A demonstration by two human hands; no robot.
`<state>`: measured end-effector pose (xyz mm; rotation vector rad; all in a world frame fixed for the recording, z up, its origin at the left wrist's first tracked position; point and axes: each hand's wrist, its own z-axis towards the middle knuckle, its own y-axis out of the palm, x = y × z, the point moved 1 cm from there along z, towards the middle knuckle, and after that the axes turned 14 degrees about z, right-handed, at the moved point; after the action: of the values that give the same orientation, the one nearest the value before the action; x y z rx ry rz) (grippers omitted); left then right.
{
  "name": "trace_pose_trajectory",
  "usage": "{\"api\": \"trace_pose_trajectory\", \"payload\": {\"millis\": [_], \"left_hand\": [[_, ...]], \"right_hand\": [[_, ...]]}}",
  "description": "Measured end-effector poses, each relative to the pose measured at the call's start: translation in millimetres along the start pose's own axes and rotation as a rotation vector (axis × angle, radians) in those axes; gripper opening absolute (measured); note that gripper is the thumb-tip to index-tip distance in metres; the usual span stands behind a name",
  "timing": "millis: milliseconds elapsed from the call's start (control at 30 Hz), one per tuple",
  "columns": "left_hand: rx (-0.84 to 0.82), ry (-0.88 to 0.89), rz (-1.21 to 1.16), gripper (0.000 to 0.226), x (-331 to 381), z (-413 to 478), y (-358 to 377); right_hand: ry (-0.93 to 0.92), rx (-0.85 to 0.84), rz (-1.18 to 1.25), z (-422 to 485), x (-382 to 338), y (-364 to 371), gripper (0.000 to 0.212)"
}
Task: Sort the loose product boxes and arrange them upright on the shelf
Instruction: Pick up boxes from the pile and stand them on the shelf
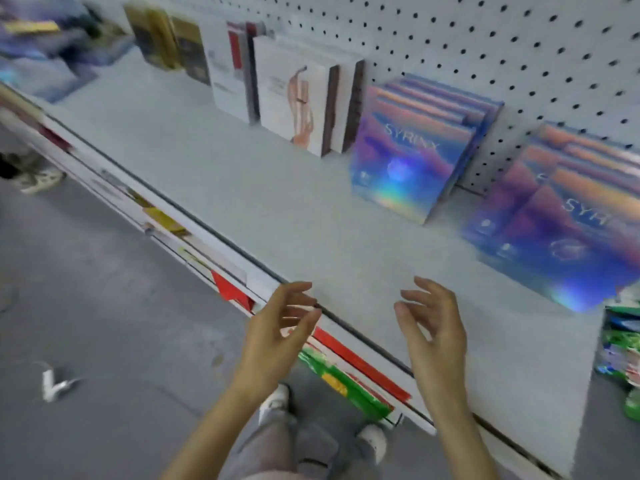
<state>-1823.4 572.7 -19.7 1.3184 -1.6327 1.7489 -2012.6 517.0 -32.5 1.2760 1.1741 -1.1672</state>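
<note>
Pale grey shelving fills your head view. A flat grey shelf board (pixel 277 202) runs diagonally from upper left to lower right, backed by a white pegboard wall (pixel 485 46). The product boxes stand in groups along that wall.

Farthest left are upright dark-and-gold boxes (pixel 166 39). Beside them come white boxes with a red stripe (pixel 230 71), then white boxes with a drawn figure on the front (pixel 298 95), also upright and pressed side by side. To their right, a row of purple holographic boxes marked SYRINX (pixel 412 157) leans back against the pegboard. A second bunch of purple holographic boxes (pixel 561 216) sits near the right edge in overlapping rows. At the shelf's far left end lies a blurred blue-and-purple heap (pixel 52 39); you cannot tell what is in it.

Your left hand (pixel 280 327) hovers over the shelf's front edge, its grip spread, fingers loosely bent and holding nothing. Your right hand (pixel 433 327) hovers over the front part of the shelf board, palm turned toward the left hand, its grip spread the same way. Both hands are well apart from every box.

Below the front edge, red and green packets (pixel 346 372) sit on a lower level. More green packets (pixel 620 341) show at the right edge. Your white shoes (pixel 372 438) stand on the grey floor (pixel 104 306).
</note>
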Motion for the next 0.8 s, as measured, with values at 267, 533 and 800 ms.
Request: {"api": "trace_pose_trajectory", "payload": {"millis": [267, 533, 800], "left_hand": [[0.222, -0.176, 0.004, 0.037, -147, -14, -172], [0.337, -0.34, 0.009, 0.048, -271, -14, -330], [0.452, -0.5, -0.132, 0.076, -337, 15, -391]], "right_hand": [[0.119, -0.539, -0.098, -53, 29, 228, 0.052], [0.179, -0.782, -0.268, -96, 60, 412, 0.07], [0.257, -0.862, -0.253, -71, 73, 553, 0.088]]}}
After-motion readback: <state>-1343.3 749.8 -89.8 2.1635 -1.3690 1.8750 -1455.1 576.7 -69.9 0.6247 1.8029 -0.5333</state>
